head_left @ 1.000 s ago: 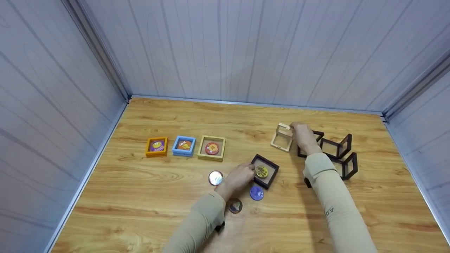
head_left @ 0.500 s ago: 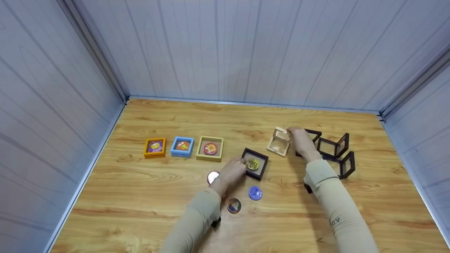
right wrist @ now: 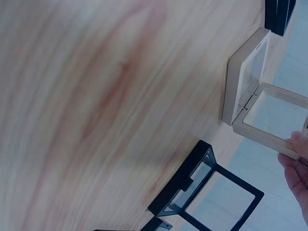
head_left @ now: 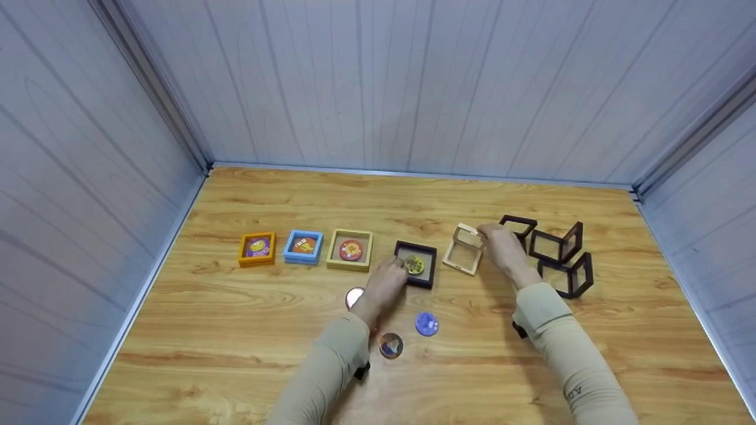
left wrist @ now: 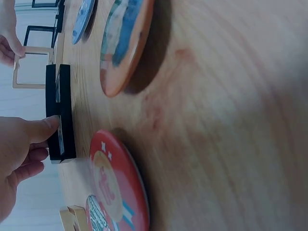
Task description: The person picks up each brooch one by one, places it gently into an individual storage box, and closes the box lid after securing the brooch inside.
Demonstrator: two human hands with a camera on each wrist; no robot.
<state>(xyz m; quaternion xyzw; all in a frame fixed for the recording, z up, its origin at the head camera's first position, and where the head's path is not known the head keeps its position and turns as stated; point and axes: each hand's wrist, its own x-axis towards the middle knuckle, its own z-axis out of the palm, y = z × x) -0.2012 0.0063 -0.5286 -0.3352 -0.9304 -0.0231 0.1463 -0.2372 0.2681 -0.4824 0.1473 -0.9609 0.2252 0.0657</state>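
Viewed remotely, my left grip (head_left: 387, 280) pinches the left side of the black frame (head_left: 432, 267), which lies on the worktop (head_left: 266, 330) around a yellow badge (head_left: 415, 265). Right of that frame, my right grip (head_left: 504, 251) pinches the raised leaf of an unfolded beige frame (head_left: 462, 257); left of it lies a pale-yellow frame (head_left: 349, 265).
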